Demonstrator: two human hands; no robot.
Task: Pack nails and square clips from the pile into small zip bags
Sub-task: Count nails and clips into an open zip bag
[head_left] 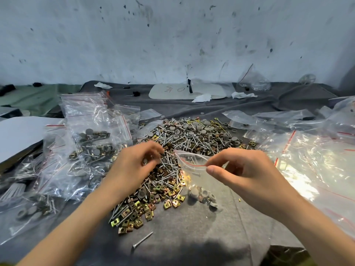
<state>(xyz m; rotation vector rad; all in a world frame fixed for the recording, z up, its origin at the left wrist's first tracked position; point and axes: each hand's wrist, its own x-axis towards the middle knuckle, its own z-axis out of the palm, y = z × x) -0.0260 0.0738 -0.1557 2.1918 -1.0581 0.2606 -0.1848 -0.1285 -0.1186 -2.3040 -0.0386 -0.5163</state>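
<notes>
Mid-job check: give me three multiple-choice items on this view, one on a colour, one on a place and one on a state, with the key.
1. What colour is the line along the mouth of the zip bag? A. blue; B. red; C. green.
2. Where does the lone nail lie? A. on the grey cloth, nearer the person than the pile; B. on top of the pile; C. inside the zip bag.
3. What is the right hand doing? A. lying flat on the cloth; B. scooping from the pile; C. pinching the zip bag at its mouth.
Key: 1 B, a red line runs to the fingers; 2 A, it lies alone on bare cloth; 3 C, thumb and fingers close on the bag's top edge.
</notes>
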